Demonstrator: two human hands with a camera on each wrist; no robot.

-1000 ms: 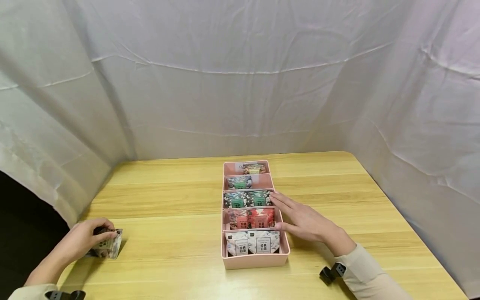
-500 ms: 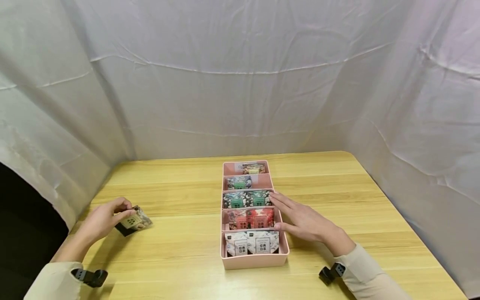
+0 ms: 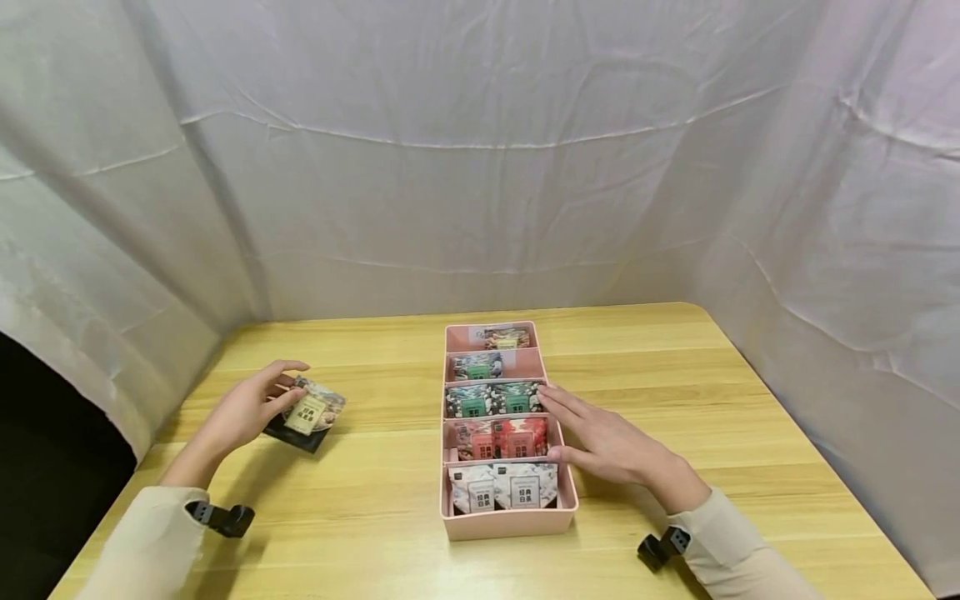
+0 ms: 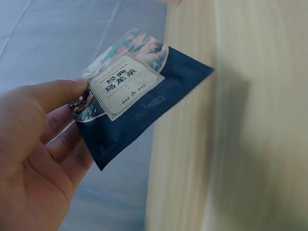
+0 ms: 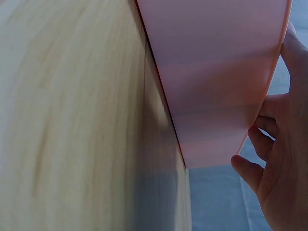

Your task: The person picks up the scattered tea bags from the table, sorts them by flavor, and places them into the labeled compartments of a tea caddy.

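My left hand (image 3: pixel 249 410) pinches a tea sachet (image 3: pixel 313 408) by one edge, thumb on its printed face. Seen from the left wrist, this tea bag packet (image 4: pixel 127 84) has a pale oolong label, a floral print and a dark blue end, and it is held above the wooden table. My right hand (image 3: pixel 611 439) rests with extended fingers along the right rim of a pink divided box (image 3: pixel 510 525). In the right wrist view the fingertips touch the rim above the box's smooth side wall (image 5: pixel 216 72).
The box stands on the wooden table (image 3: pixel 360 500). Its compartments hold white sachets (image 3: pixel 525 486), red sachets (image 3: pixel 521 437), green sachets (image 3: pixel 517 400), a blue-green sachet (image 3: pixel 477 365) and a yellow-labelled sachet (image 3: pixel 508 337). A pale curtain (image 3: pixel 480 167) hangs around the table.
My left hand has lifted and carried the tea sachet away from the left front, moving right and farther back. The right hand and the box have stayed in place.
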